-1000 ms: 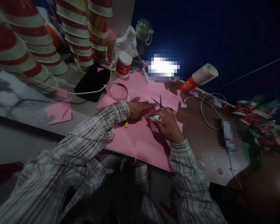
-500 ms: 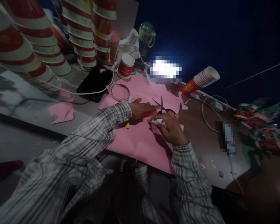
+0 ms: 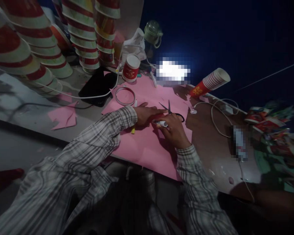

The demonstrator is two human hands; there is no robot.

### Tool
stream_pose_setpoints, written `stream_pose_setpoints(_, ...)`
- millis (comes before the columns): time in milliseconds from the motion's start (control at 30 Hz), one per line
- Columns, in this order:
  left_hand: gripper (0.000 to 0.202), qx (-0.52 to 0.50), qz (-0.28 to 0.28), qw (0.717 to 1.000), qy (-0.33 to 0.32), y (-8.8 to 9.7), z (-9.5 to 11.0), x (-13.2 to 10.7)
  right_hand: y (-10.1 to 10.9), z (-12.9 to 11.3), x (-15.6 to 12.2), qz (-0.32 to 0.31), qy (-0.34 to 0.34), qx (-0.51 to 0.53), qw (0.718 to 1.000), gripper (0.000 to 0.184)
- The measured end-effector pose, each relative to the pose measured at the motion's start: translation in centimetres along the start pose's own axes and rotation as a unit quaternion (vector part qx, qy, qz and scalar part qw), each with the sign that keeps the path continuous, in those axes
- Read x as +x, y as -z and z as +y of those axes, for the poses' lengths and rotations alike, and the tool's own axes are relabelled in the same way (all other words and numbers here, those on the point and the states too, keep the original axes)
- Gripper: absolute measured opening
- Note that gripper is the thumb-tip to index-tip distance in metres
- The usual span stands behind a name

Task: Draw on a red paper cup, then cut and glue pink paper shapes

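Note:
A large pink paper sheet (image 3: pixel 147 153) lies in front of me. My left hand (image 3: pixel 147 116) rests flat on it, fingers stretched to the right. Under its wrist a white pen with a yellow end (image 3: pixel 133 131) sticks out at both sides. My right hand (image 3: pixel 173 129) is closed around a white marker pen (image 3: pixel 163 123), close beside the left fingertips; the marker's tip is hard to make out. Just beyond both hands lie scissors (image 3: pixel 170 109) with black handles, blades apart. A roll of tape (image 3: pixel 125 95) sits on the paper, up and left of my left hand.
Tall stacks of red-and-white paper cups (image 3: pixel 84 39) stand at the left. A black phone (image 3: pixel 98 86), pink scraps (image 3: pixel 63 117) and a single cup (image 3: pixel 131 68) are behind my left arm. A slanted cup stack (image 3: pixel 210 81) and a white cable (image 3: pixel 217 122) lie to the right.
My right hand has shifted slightly to the left with the marker pen, nearer the left fingertips. The left hand stays flat on the paper.

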State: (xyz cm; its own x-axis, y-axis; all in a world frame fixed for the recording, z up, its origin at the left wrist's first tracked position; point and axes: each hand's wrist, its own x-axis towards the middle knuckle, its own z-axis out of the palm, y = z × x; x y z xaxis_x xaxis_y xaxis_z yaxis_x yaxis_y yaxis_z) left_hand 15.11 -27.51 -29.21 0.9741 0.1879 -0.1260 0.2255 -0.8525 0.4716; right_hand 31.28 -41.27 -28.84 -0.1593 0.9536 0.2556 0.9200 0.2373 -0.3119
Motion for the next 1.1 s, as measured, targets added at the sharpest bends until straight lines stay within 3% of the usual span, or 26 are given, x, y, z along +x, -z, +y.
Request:
stream_pose_setpoints(300, 0.098, -0.019, -0.031, 0.999, 0.008, 0.5, -0.3, 0.2, 0.6, 1.0, -0.7, 0.015, 0.002, 0.029, 0.999, 0.026)
stream_pose_setpoints(633, 0.087, -0.116, 0.001, 0.991, 0.065, 1.3, -0.8, 0.5, -0.8, 2.8, -0.9, 0.086, -0.147, 0.195, 0.966, 0.016)
stream_pose_setpoints(867, 0.054, -0.156, 0.069, 0.984, 0.046, 0.4, -1.3, 1.2, -0.7, 2.4, -0.8, 0.095, -0.131, 0.185, 0.969, 0.014)
stream_pose_setpoints(967, 0.056, -0.165, 0.077, 0.983, 0.032, 0.2, -1.0, 1.2, -0.7, 2.2, -0.7, 0.099, -0.125, 0.167, 0.973, 0.014)
stream_pose_setpoints(1100, 0.058, -0.099, 0.077, 0.992, 0.028, 0.0, -1.0, 1.2, -0.9, 1.5, -0.5, 0.103, -0.113, 0.145, 0.977, 0.018)
